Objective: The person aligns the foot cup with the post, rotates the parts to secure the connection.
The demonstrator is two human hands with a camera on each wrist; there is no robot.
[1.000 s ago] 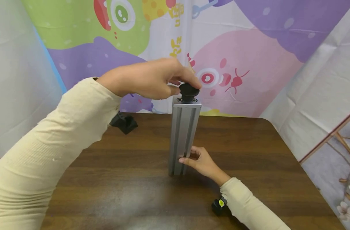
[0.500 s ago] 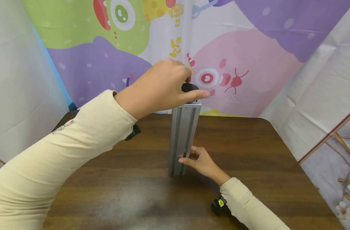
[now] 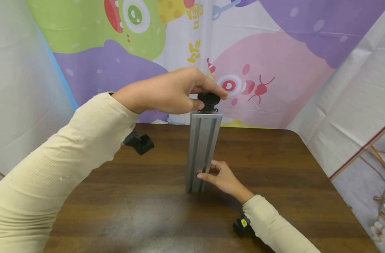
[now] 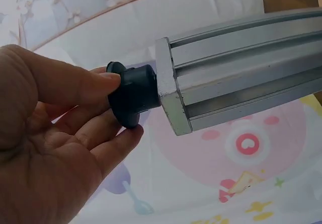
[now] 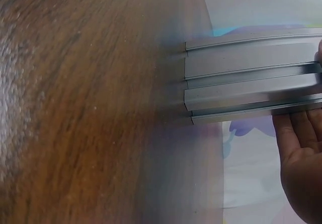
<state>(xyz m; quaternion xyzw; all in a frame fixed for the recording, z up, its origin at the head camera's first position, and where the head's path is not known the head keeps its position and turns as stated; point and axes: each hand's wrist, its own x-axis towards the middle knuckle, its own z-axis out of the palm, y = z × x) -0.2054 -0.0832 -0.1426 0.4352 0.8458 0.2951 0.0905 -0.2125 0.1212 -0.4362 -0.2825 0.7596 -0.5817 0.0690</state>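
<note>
An aluminium extrusion (image 3: pixel 200 151) with grooved sides stands upright on the wooden table, a flat plate (image 4: pixel 173 88) capping its upper end. From the plate sticks out a black knob (image 3: pixel 209 99), a wide disc on a narrower neck. My left hand (image 3: pixel 176 89) holds that knob, thumb on the near side and fingers around the disc's far edge. In the left wrist view the thumb lies across the disc beside the neck. Lower down, my right hand (image 3: pixel 222 179) grips the extrusion near its base, thumb on the front face. Its other fingers are partly hidden behind the metal.
The brown table (image 3: pixel 132 211) reaches back to a cartoon-printed curtain (image 3: pixel 259 63). White cloth (image 3: pixel 347 116) hangs at the right side. Black wrist-camera mounts (image 3: pixel 138 141) project below both sleeves.
Half a second ago my left wrist was turned over the knob with the thumb pointing right; it has rotated back, the thumb now at the left. Right hand and extrusion stay put.
</note>
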